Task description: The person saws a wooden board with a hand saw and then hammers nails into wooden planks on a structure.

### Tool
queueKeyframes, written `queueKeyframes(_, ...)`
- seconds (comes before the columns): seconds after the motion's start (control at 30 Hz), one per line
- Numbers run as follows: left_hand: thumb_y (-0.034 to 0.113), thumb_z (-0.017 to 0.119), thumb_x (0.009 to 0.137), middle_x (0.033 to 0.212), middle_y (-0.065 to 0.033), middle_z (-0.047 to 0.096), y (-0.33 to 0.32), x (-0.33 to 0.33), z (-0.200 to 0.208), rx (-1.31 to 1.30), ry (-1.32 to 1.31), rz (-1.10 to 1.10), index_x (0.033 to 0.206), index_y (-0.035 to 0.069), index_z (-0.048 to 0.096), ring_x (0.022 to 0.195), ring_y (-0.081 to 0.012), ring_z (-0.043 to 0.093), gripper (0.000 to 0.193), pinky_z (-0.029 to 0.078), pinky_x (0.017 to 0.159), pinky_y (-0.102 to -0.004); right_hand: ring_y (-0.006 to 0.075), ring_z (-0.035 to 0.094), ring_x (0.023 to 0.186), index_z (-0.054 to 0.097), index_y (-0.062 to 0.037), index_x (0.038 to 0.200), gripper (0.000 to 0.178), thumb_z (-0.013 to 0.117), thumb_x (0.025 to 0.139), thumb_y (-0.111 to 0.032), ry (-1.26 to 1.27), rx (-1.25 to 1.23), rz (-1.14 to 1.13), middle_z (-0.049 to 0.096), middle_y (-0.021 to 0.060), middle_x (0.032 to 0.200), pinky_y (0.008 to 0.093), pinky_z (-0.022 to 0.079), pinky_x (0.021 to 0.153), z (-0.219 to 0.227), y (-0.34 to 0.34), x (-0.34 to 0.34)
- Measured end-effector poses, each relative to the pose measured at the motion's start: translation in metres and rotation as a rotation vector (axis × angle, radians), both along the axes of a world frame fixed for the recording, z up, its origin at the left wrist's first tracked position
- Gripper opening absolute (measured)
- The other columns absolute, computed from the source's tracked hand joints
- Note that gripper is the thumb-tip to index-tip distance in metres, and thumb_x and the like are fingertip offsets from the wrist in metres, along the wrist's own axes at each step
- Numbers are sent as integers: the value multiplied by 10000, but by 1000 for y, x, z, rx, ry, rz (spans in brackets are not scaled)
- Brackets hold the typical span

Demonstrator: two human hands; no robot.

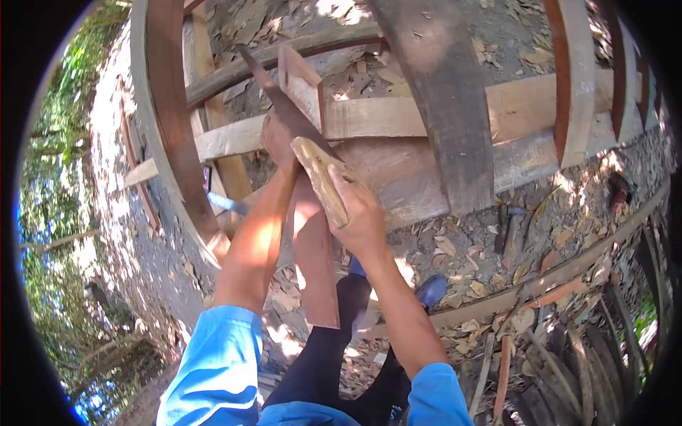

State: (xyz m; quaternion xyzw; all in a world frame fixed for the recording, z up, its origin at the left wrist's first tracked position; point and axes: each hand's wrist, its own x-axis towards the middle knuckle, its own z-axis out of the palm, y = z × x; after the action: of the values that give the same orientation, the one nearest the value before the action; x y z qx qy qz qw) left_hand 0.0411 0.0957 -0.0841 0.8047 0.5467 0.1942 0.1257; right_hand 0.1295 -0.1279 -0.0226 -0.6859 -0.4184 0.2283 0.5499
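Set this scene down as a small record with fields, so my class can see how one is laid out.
Right hand: gripping a handsaw by its yellowish wooden handle
Left hand: close beside the saw blade, at a reddish-brown plank; its exact grip is partly hidden
Around the work: a wooden frame, with a pale rail and a broad dark board crossing it
Ground: bare soil with fallen leaves
Clothing: blue sleeves, blue shoe

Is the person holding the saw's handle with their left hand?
No, the right hand grips the yellowish handle of the saw, while the left hand is farther forward.
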Motion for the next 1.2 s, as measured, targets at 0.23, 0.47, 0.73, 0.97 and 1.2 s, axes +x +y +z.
queueKeyframes(0.23, 254, 664, 908, 1024, -246, 660, -14, 9, -16, 94, 44, -103, 1217, 41, 665, 979, -452, 658, 375, 516, 855, -527, 435, 662, 1150, 577, -6, 1448, 690, 731, 775, 12, 57, -58, -92, 691, 262, 1217, 447, 538, 989, 14, -32, -29)
queueKeyframes(0.47, 282, 511, 1057, 1151, -253, 600, -121, 54, -1, 196, -82, -253, 1183, 19, 662, 1116, -441, 558, 329, 446, 947, -543, 435, 663, 1188, 573, 44, 1423, 624, 713, 814, 27, 138, -95, -326, 670, 293, 1266, 456, 536, 1012, 22, -108, -48)
queueKeyframes(0.73, 309, 459, 1088, 1079, -300, 642, -184, 52, 18, -176, -62, -259, 1159, 7, 637, 1009, -494, 596, 358, 457, 889, -577, 314, 751, 928, 573, 25, 1446, 604, 704, 857, 6, 84, -103, -451, 732, 249, 1060, 384, 571, 840, 15, -157, -61)
queueKeyframes(0.97, 339, 473, 1067, 1036, -303, 686, -202, 45, 10, -192, -11, -273, 1099, -9, 580, 994, -508, 641, 365, 478, 838, -541, 422, 627, 1256, 558, 28, 1448, 676, 739, 796, 19, 256, -89, -431, 642, 272, 1345, 436, 521, 1046, 14, -184, -68)
queueKeyframes(1.2, 481, 411, 1080, 1051, -334, 699, -215, 59, 5, -276, 58, -190, 1094, -27, 665, 1049, -540, 641, 569, 482, 893, -588, 386, 700, 1154, 540, 19, 1471, 659, 696, 831, 37, 181, -116, -454, 675, 277, 1288, 419, 547, 970, 7, -202, -76)
